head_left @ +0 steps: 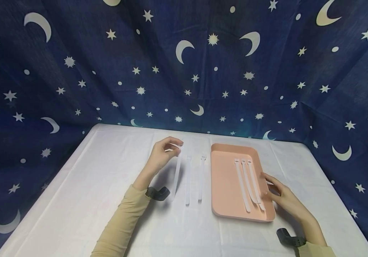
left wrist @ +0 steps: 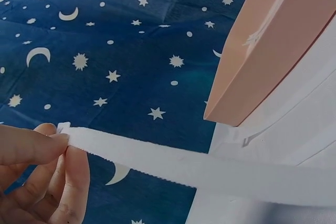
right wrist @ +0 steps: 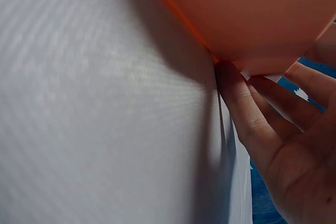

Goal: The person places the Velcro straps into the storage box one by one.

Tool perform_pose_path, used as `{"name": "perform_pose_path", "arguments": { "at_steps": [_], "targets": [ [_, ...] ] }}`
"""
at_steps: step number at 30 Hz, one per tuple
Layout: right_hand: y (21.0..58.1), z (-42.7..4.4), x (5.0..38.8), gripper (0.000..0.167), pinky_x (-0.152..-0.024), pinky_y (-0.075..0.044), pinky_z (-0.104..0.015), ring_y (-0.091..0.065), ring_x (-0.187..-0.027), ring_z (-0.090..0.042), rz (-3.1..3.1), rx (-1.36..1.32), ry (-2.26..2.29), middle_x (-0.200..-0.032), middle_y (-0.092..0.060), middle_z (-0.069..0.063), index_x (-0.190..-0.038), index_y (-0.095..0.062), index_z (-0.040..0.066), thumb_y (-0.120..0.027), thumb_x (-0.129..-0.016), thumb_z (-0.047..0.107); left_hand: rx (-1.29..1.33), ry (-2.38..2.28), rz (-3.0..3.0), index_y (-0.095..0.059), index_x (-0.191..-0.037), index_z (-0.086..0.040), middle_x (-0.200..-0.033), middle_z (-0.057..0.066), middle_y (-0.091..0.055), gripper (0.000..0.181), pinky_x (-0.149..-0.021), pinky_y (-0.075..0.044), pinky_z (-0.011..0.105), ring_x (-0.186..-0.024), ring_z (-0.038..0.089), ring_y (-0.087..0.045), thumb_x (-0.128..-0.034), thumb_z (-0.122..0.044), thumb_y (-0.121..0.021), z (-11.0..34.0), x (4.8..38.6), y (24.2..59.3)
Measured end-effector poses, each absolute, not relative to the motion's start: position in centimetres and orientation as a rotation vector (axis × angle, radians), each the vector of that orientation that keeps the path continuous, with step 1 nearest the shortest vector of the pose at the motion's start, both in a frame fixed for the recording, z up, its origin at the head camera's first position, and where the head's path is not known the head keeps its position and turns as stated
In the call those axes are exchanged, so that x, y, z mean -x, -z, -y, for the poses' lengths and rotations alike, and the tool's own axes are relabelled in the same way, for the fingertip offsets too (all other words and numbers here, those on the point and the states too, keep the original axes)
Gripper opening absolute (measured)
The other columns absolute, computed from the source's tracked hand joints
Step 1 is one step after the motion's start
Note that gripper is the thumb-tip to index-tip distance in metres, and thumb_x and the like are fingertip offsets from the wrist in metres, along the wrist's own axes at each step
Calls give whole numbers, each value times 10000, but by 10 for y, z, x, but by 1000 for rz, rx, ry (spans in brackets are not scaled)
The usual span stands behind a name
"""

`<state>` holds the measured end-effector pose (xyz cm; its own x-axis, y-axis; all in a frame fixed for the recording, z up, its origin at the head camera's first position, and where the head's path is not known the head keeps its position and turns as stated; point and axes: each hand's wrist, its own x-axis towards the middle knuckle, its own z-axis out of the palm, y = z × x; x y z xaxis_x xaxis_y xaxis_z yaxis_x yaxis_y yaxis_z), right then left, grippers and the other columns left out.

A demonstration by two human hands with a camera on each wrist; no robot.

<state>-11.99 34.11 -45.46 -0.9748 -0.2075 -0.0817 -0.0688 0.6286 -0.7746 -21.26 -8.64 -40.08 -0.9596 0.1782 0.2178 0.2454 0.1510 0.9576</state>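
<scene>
My left hand [head_left: 166, 151] pinches the top end of a white hook-and-loop cable tie [head_left: 176, 175] between thumb and fingers. The tie's tail slants down toward the table; in the left wrist view its band [left wrist: 142, 153] stretches off to the right. Two more white cable ties, one nearer the hand [head_left: 188, 182] and one nearer the tray [head_left: 201, 178], lie side by side on the cloth. Three others [head_left: 242, 185] rest inside a pink tray [head_left: 225, 200], on its right half. At the tray's right wall my right hand [head_left: 285, 200] holds the rim, its thumb [right wrist: 247, 108] low against the outside.
White cloth covers the table [head_left: 74, 189]. A dark blue curtain [head_left: 158, 43] with moons and stars hangs behind it and along both sides. Each wrist wears a black band, one left [head_left: 158, 193] and one right [head_left: 288, 238].
</scene>
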Motion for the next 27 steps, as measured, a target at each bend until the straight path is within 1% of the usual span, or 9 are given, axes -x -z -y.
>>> {"name": "perform_pose_path", "arguments": {
  "at_steps": [4,8,11,14,16,18,20,25,27],
  "targets": [
    [455,-341,120,710,-885,-367,-65,-343,-1338,-524,-2681,229,1275,-1539,-308,-211,-1522,-267,155,-633,-921,247,436,1970,2337,-672,-1082,-37,-1135,141,-672,272,-726,-567,258,-829,113,-648,-829,55,-637,86,211,399],
    [456,-341,119,710,-870,-349,-27,-343,-1338,-519,-2675,234,1290,-1539,-305,-214,-1520,-270,150,-636,-918,238,449,1987,2318,-664,-1093,-29,-1138,155,-665,272,-730,-563,239,-839,106,-651,-833,47,-646,87,210,395],
    [456,-341,120,710,-882,-373,-61,-340,-1338,-527,-2681,233,1275,-1539,-303,-215,-1521,-267,151,-634,-920,247,452,2021,2262,-656,-1102,-14,-1134,180,-658,276,-739,-560,227,-844,117,-657,-831,43,-659,90,209,390],
    [456,-342,121,709,-887,-370,-66,-330,-1345,-529,-2683,219,1261,-1540,-301,-215,-1522,-266,164,-630,-923,269,446,2042,2209,-654,-1100,-1,-1129,194,-653,282,-751,-565,227,-844,136,-662,-824,55,-661,93,207,383],
    [457,-342,121,708,-883,-363,-55,-328,-1346,-530,-2685,212,1257,-1535,-302,-228,-1521,-268,166,-630,-923,278,444,2044,2198,-653,-1100,0,-1134,191,-654,287,-753,-569,231,-855,144,-667,-820,61,-659,94,205,380],
    [457,-341,120,705,-871,-333,-17,-326,-1348,-527,-2681,205,1264,-1531,-301,-236,-1519,-273,166,-630,-922,284,443,2055,2190,-651,-1106,0,-1145,189,-653,294,-758,-576,242,-862,138,-667,-820,66,-654,93,204,378],
    [457,-341,120,703,-955,-414,-136,-326,-1346,-534,-2679,209,1264,-1531,-298,-240,-1521,-268,156,-625,-927,276,437,2069,2182,-649,-1108,-4,-1151,180,-652,295,-758,-580,255,-867,129,-663,-822,63,-653,90,202,378],
    [457,-341,120,697,-951,-423,-151,-327,-1348,-528,-2678,200,1260,-1532,-301,-231,-1521,-267,161,-618,-931,280,375,2118,2164,-650,-1110,-23,-1139,158,-648,285,-778,-581,288,-850,101,-652,-833,41,-636,81,199,381],
    [458,-341,120,699,-877,-351,-41,-330,-1352,-520,-2683,192,1251,-1530,-306,-229,-1520,-271,171,-622,-928,292,342,2154,2163,-648,-1113,-27,-1138,152,-647,288,-789,-580,294,-846,97,-654,-833,36,-626,78,199,383]
  ]
}}
